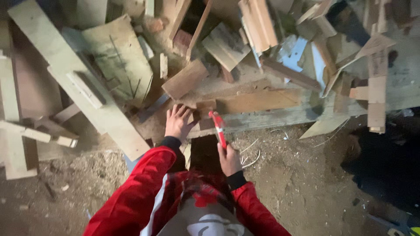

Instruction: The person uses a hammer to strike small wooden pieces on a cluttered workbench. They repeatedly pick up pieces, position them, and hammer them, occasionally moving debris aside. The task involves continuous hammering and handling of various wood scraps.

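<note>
Red-handled tool (218, 127) in right hand's (229, 159) grip, beside left hand (178, 123) on small wood block (205, 107).

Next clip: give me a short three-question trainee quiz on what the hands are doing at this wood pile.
1. True or false: the right hand holds a red-handled tool.
2. What does the left hand rest on? A) a small wood block B) the flat board beside it C) the sawdust floor
3. Fill in: both sleeves are mostly ____ in colour.

Key:
1. True; the tool's head points at the small wood block.
2. B; the fingers are spread flat, just left of the block.
3. Red.
</note>
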